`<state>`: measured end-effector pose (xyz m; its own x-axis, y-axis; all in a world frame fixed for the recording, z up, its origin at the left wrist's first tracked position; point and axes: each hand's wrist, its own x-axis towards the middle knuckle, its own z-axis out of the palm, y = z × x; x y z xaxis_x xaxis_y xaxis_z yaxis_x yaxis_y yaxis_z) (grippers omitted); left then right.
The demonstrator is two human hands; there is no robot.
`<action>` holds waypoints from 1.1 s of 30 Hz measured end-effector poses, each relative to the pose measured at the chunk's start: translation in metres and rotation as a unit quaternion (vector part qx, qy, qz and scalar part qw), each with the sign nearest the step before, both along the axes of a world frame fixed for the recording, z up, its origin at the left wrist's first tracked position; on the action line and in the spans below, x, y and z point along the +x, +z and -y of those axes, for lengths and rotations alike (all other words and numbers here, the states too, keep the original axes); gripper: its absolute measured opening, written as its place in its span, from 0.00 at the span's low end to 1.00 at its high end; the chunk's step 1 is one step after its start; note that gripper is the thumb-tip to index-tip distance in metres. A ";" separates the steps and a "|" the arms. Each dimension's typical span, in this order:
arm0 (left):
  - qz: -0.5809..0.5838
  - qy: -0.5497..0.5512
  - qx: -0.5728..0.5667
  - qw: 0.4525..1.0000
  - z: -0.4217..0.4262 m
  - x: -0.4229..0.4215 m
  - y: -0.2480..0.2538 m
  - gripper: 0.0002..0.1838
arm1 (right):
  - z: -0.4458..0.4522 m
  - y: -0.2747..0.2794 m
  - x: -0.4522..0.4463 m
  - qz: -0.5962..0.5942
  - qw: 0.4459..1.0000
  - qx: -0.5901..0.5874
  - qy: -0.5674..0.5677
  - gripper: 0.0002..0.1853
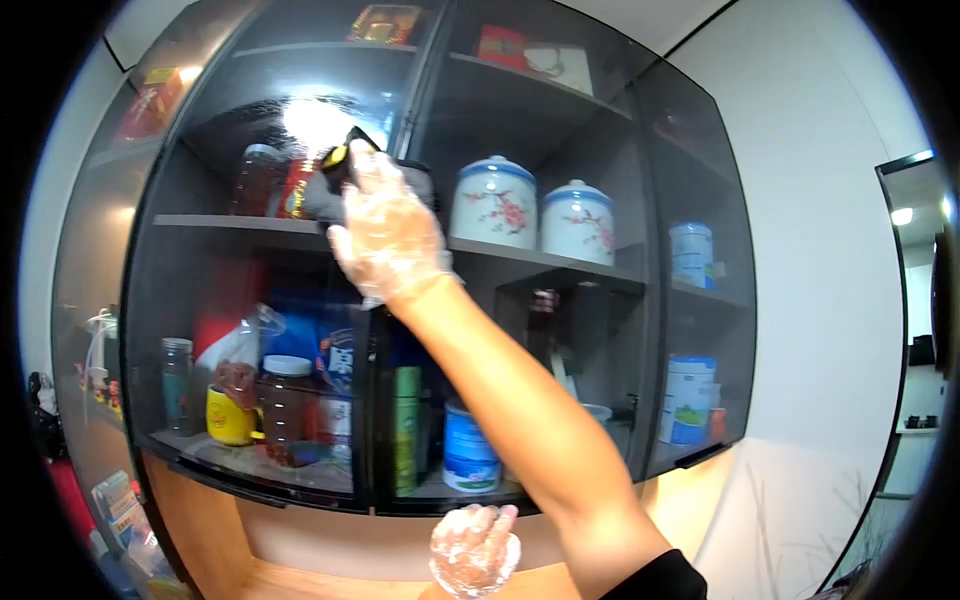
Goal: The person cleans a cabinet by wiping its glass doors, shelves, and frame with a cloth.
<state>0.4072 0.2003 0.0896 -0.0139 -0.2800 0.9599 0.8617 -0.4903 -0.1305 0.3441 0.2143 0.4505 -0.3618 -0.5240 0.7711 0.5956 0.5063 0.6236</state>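
Observation:
My right hand (390,235), in a clear plastic glove, reaches up to the glass front of a dark wall cabinet. Its fingers are closed on a dark grey cleaning pad (420,185) with a black and yellow part (340,160), pressed against the door; the hand hides much of it, so its exact kind is unclear. Wet-looking streaks and a bright reflection show on the glass (310,120) just above. My left hand (475,552), gloved likewise, is below the cabinet's bottom edge with fingers curled and nothing visible in them.
Behind the glass stand two white lidded jars with pink blossoms (495,205), a blue tin (470,450), a green bottle (406,430), a brown jar (287,410) and a yellow cup (231,415). A wooden niche (200,510) lies underneath. A white wall (810,250) is on the right.

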 end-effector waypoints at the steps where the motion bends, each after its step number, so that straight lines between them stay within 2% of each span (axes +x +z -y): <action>1: -0.024 0.012 -0.019 0.999 0.000 -0.002 -0.001 0.21 | -0.005 0.001 -0.001 0.001 1.000 0.015 -0.008 0.30; 6: -0.100 0.013 -0.053 0.993 0.004 -0.018 0.005 0.23 | -0.038 0.041 0.059 -0.013 0.998 0.054 -0.001 0.23; 8: -0.104 0.002 -0.036 0.994 0.003 -0.019 0.008 0.22 | -0.044 0.066 0.122 -0.106 0.993 -0.058 -0.014 0.19; 9: -0.105 -0.002 -0.027 0.994 0.002 -0.021 0.009 0.21 | -0.051 0.084 0.155 -0.145 0.988 -0.030 -0.034 0.17; 11: -0.064 -0.033 -0.017 0.997 -0.007 -0.014 0.007 0.19 | -0.055 0.081 0.230 -0.241 0.954 -0.165 -0.072 0.17; 12: -0.043 -0.051 -0.013 0.998 -0.008 -0.009 0.008 0.18 | -0.065 0.080 0.260 -0.282 0.936 -0.171 -0.118 0.21; 13: -0.052 -0.033 -0.014 0.998 -0.006 -0.008 0.014 0.13 | -0.076 0.079 0.290 -0.321 0.915 -0.179 -0.165 0.25; 14: -0.056 -0.027 -0.028 0.998 -0.007 -0.008 0.010 0.13 | -0.097 0.077 0.316 -0.360 0.905 -0.170 -0.152 0.27; 16: -0.067 -0.015 -0.053 0.996 -0.017 -0.008 0.006 0.14 | -0.096 0.066 0.327 -0.405 0.882 -0.180 -0.161 0.28; 18: -0.057 -0.029 -0.027 0.998 -0.023 -0.005 0.008 0.10 | -0.091 0.066 0.315 -0.442 0.865 -0.192 -0.137 0.27; 21: -0.040 -0.046 -0.024 0.998 -0.021 -0.002 0.006 0.12 | -0.063 0.070 0.259 -0.550 0.798 -0.237 -0.060 0.27; 22: -0.029 -0.042 -0.013 0.999 -0.018 0.000 0.009 0.13 | -0.061 0.081 0.239 -0.529 0.813 -0.229 -0.076 0.28; 24: -0.020 -0.074 -0.034 0.996 -0.018 0.002 0.006 0.15 | -0.036 0.091 0.172 -0.403 0.876 -0.262 0.046 0.22; 26: -0.032 -0.056 -0.034 0.997 -0.013 -0.002 0.007 0.14 | -0.020 0.090 0.092 -0.298 0.944 -0.136 0.051 0.15; 27: -0.035 -0.047 -0.029 0.998 -0.013 -0.004 0.010 0.14 | -0.023 0.082 0.055 -0.228 0.973 0.002 -0.041 0.16; 28: -0.036 -0.066 -0.023 0.997 -0.014 -0.006 0.010 0.13 | -0.008 0.067 0.021 -0.187 0.980 -0.006 -0.066 0.20; 30: -0.055 -0.053 -0.038 0.996 -0.017 -0.015 0.005 0.13 | -0.004 0.038 -0.028 -0.155 0.986 0.050 -0.026 0.22; 31: -0.060 -0.030 -0.085 0.994 -0.005 -0.017 0.008 0.14 | 0.000 0.029 -0.039 -0.109 0.993 0.023 -0.022 0.23; 32: -0.065 -0.035 -0.073 0.995 -0.001 -0.020 0.013 0.15 | 0.003 0.024 -0.040 -0.064 0.998 -0.002 -0.018 0.24; 33: -0.070 -0.044 -0.063 0.995 0.002 -0.020 0.016 0.15 | 0.000 0.023 -0.032 -0.018 0.999 0.034 0.015 0.26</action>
